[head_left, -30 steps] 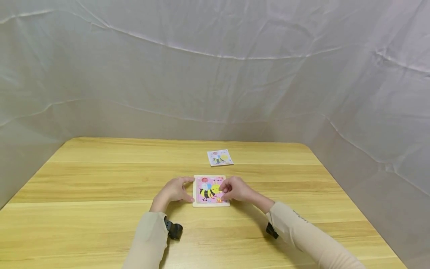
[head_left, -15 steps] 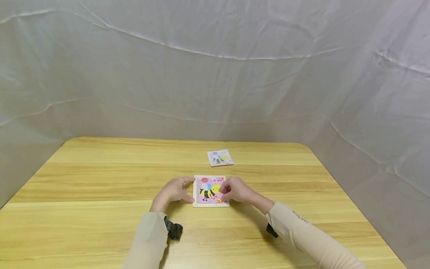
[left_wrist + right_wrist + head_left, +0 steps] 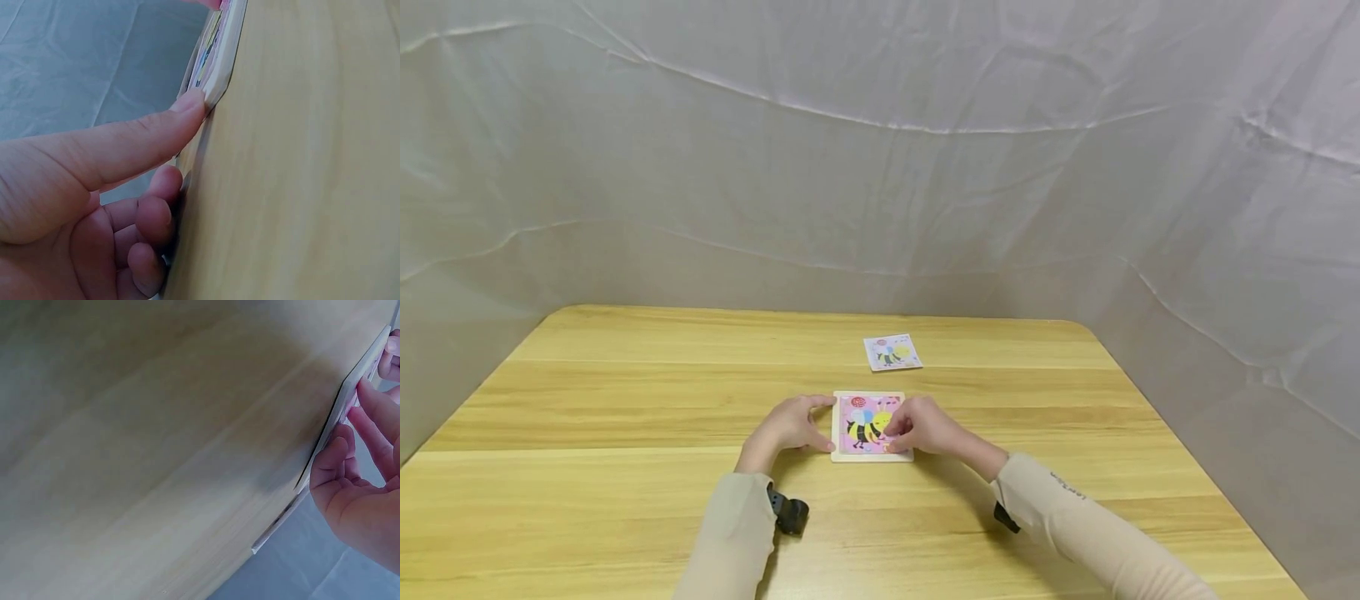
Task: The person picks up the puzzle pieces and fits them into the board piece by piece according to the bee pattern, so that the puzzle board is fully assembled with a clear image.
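A small wooden jigsaw puzzle (image 3: 859, 433) with a bee picture on pink lies flat on the table, within a pale wooden border (image 3: 872, 457). My left hand (image 3: 785, 423) holds its left side, index finger at the far corner and thumb at the near one. In the left wrist view that thumb (image 3: 181, 112) presses on the border's corner while other fingers curl beneath. Over the picture's lower right is my right hand (image 3: 928, 427), thumb and index finger pinching at a puzzle piece that they mostly hide. The right wrist view has its fingertips (image 3: 364, 387) right at the puzzle's surface.
Behind the puzzle lies a printed card (image 3: 892, 352) with the same bee picture. The wood-grain table (image 3: 625, 500) ends at a grey fabric wall (image 3: 880, 208) at the back and sides. Each wrist wears a black camera (image 3: 792, 517).
My right hand's fingertips have shifted slightly left over the lower right of the picture, covering more of the yellow pot. My left hand stays at the border.
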The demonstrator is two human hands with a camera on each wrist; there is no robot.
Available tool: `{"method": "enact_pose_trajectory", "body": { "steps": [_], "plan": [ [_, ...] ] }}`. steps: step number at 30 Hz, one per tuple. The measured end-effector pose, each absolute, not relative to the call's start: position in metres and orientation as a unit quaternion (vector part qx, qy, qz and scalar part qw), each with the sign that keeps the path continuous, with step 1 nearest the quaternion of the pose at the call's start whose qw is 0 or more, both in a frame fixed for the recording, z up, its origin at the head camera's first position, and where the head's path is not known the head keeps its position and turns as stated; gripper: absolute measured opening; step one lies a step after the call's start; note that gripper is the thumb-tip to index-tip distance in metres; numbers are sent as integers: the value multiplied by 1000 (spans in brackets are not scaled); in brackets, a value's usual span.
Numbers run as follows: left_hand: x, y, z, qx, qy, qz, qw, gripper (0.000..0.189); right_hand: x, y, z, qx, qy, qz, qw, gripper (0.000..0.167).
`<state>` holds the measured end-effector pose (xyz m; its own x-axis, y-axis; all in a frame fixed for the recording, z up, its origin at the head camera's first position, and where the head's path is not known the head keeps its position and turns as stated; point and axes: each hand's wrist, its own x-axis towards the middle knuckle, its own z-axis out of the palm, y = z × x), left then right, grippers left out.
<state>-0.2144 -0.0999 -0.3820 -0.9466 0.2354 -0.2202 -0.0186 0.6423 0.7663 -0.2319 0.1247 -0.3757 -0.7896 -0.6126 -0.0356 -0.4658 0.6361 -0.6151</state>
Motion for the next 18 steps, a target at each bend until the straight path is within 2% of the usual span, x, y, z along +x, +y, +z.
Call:
{"method": "enact_pose_trajectory", "body": {
  "steps": [18],
  "plan": [
    [-213, -99, -385, 63, 890, 425, 154, 71, -231, 130, -381, -321, 892, -297, 112, 11]
  ]
}}
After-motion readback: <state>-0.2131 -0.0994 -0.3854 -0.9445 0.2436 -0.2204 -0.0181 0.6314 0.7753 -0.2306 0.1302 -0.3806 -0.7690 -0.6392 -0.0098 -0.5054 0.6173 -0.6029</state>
